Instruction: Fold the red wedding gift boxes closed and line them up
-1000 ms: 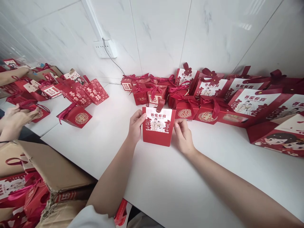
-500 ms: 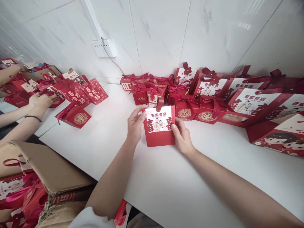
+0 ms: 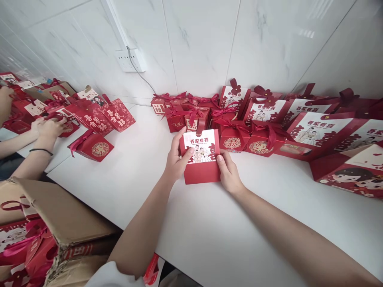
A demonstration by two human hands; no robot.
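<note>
Presently, the red gift box (image 3: 201, 161) is held upright on the counter (image 3: 209, 223), its left edge pinched by the left hand (image 3: 176, 161) and its right edge by the right hand (image 3: 229, 173), neither being nearer.

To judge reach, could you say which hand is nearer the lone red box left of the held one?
Left. The left hand grips the held box's edge facing the lone box; the right hand grips the far edge.
</note>
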